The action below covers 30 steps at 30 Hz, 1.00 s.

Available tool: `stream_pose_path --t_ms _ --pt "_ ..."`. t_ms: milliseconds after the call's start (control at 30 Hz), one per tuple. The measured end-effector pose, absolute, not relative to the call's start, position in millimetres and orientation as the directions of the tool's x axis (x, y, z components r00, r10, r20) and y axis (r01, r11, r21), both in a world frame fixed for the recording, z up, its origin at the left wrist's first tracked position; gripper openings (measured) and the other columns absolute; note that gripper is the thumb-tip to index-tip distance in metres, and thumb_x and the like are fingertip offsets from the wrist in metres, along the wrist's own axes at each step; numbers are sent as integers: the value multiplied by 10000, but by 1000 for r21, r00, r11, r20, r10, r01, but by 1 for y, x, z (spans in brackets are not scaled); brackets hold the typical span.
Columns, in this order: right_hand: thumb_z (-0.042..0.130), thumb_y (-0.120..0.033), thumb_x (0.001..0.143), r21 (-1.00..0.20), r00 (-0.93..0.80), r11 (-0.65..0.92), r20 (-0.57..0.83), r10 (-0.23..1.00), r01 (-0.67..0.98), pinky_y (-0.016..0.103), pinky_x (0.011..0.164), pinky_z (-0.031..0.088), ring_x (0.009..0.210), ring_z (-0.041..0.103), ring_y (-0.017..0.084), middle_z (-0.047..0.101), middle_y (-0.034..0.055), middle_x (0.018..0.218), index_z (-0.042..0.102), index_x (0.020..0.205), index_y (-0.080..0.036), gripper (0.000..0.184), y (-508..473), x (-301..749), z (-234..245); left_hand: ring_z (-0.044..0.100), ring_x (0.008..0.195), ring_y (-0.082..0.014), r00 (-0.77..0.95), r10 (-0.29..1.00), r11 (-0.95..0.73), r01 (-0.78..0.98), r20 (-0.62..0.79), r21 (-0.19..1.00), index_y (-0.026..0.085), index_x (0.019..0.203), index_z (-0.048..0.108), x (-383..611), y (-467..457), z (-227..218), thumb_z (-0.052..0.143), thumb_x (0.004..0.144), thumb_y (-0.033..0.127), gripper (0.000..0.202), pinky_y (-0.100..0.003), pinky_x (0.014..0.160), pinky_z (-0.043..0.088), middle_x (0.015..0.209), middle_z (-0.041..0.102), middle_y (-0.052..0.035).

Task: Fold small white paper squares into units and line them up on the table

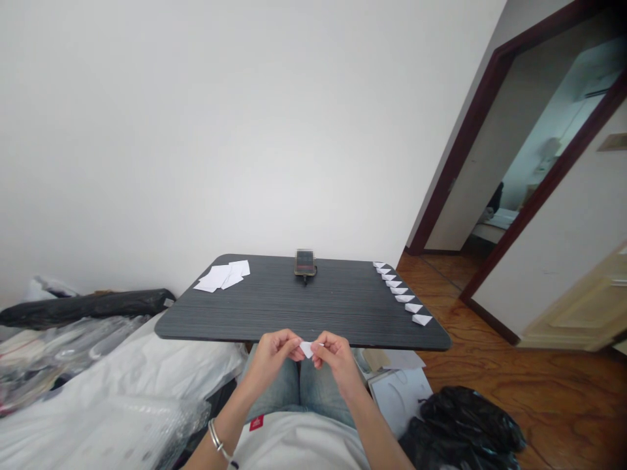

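Note:
A small folded piece of white paper (306, 349) is pinched between my two hands, just in front of the table's near edge and above my lap. My left hand (278, 346) grips its left side with thumb and fingers. On the right side, my right hand (334, 352) holds it the same way; the fingertips cover part of the paper. Loose white paper sheets (215, 279) lie overlapping at the far left of the dark table (274, 310). Along the table's right edge runs a slanting row of several small folded white papers (404, 298).
A small device with a screen (305, 262) stands at the table's back middle, against the white wall. Plastic-wrapped items (108, 398) lie to the left. White paper bags (399, 395) and a black plastic bag (465, 424) are on the right, below table height. A doorway opens beyond.

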State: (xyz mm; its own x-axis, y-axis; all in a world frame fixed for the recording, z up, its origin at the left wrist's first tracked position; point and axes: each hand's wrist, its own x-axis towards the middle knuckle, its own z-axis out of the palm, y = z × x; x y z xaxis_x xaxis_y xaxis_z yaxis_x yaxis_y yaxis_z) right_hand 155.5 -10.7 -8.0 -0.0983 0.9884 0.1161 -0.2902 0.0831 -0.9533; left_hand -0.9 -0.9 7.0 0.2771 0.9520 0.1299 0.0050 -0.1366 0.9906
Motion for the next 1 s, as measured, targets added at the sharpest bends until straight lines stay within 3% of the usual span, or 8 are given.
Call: stream_pose_path --t_ms 300,600,833,1000 --pt "719 -399 643 -962 -71 138 158 985 -235 192 396 368 378 448 77 550 -28 438 567 523 -159 308 -13 153 -7 570 577 -138 279 945 -188 27 173 982 125 711 620 9 -4 2 588 770 363 248 -220 523 455 633 633 -27" --pt "690 -399 686 -951 -44 194 211 977 -242 195 433 396 424 484 86 560 -23 487 564 572 -160 293 -14 151 -6 500 457 -111 175 955 -267 160 239 950 143 597 559 9 -6 3 517 810 374 317 -205 468 392 499 527 20" --pt "665 -416 708 -956 -12 224 231 973 -189 202 430 392 423 476 93 547 -21 479 545 551 -169 317 -15 152 -6 519 471 -127 164 964 -225 96 208 970 136 604 593 8 -2 -1 455 830 434 399 -217 468 415 508 553 0" --pt "661 -413 717 -952 16 213 215 977 -221 198 432 389 418 472 87 544 -25 476 528 553 -172 321 -11 154 -11 550 571 -142 170 960 -230 17 224 973 135 742 628 7 -2 2 573 763 396 268 -210 489 436 614 595 -14"
